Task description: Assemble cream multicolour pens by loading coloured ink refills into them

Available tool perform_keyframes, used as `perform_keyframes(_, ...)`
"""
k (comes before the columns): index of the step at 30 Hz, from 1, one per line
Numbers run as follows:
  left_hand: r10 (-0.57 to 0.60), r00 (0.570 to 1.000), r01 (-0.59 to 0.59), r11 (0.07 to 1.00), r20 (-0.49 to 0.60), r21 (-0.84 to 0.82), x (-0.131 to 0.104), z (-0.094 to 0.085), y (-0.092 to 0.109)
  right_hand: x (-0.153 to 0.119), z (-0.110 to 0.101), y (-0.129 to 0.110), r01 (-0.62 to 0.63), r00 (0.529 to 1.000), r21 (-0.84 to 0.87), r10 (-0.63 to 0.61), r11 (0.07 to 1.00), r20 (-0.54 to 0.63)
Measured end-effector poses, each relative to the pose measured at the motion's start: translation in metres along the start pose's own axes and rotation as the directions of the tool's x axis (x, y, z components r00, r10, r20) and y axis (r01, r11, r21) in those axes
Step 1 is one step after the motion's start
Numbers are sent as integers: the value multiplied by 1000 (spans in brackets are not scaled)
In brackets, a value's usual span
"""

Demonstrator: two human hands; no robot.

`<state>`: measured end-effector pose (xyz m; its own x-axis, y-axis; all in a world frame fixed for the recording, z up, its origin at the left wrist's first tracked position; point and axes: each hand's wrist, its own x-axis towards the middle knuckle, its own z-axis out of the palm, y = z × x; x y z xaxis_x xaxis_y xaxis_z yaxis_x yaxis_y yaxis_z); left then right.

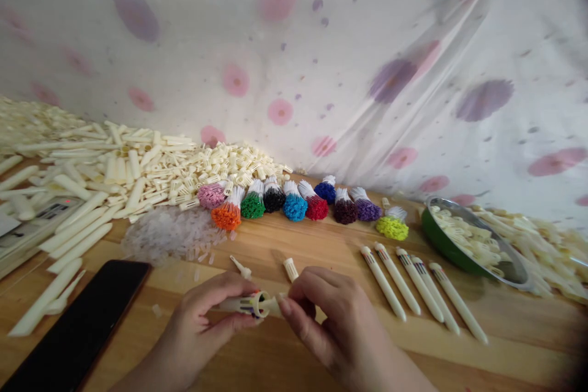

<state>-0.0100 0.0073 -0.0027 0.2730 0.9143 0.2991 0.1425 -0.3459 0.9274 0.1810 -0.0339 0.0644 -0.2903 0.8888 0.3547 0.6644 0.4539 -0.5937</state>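
My left hand (pixel 197 318) grips the slotted cream top part of a multicolour pen (pixel 250 304) between thumb and fingers. Its round open end faces right, and coloured bits show in the slots. My right hand (pixel 333 318) pinches a small cream plastic piece (pixel 272 307), whose narrow end is at that opening; how deep it sits I cannot make out. Just beyond my hands lie a slotted cream collar (pixel 290 269) and a small pointed cream piece (pixel 241 267). Further back stand bundles of pen refills with coloured ends, among them orange (pixel 226 216), green (pixel 252 205) and red (pixel 316 205).
Several assembled multicolour pens (pixel 383 285) lie at right, before a green bowl (pixel 429 236) of cream parts. Cream barrels (pixel 92 165) and small clear pieces (pixel 168 236) are heaped at left. A black phone (pixel 82 324) lies front left. A flowered sheet (pixel 294 61) hangs behind.
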Motion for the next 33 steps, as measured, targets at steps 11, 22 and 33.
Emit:
perform_keyframes(11,136,988,-134,991,76,-29,1,-1,3,0,3,-4,271,949,-227,-299,935,-97)
perform_keyframes(22,66,996,-66,998,62,7,-3,3,3,1,3,-1,181,983,-133,-182,974,7)
perform_keyframes(33,141,980,-129,988,138,-88,-2,0,3,-1,7,-2,264,963,-144,-270,954,-24)
